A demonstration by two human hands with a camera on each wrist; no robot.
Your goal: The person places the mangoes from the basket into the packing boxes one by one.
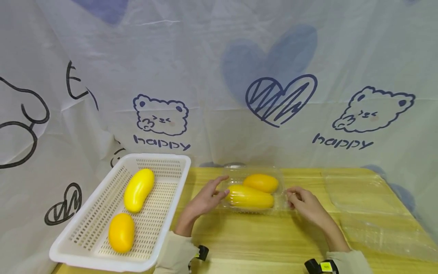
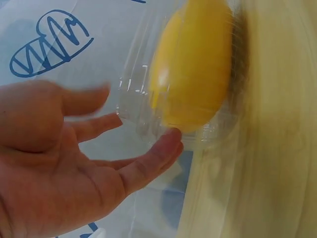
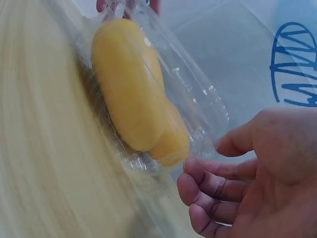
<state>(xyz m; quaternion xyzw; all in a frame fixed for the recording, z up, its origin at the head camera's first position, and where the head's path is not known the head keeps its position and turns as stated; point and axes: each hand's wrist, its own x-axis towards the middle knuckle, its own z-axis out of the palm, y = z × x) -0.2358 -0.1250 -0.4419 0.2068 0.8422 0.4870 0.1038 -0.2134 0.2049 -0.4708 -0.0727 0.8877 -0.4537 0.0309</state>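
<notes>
A clear plastic clamshell box (image 1: 251, 211) sits on the table in front of me, with an elongated yellow mango (image 1: 251, 198) and a rounder orange-yellow mango (image 1: 261, 182) side by side inside it. At the box's left end is my left hand (image 1: 207, 198), its fingers extended. The left wrist view has its fingertips (image 2: 171, 136) right at the plastic and the thumb blurred, apart from the other fingers. My right hand (image 1: 306, 203) is at the opposite end; its thumb and curled index finger pinch the box's corner edge (image 3: 210, 146).
On the left, a white perforated basket (image 1: 171, 213) contains a long yellow mango (image 1: 138, 190) and a round orange-yellow mango (image 1: 121, 232). More clear plastic packaging (image 1: 383, 224) lies at the table's right side. A printed cloth (image 1: 212, 76) hangs behind the wooden table (image 1: 246, 243).
</notes>
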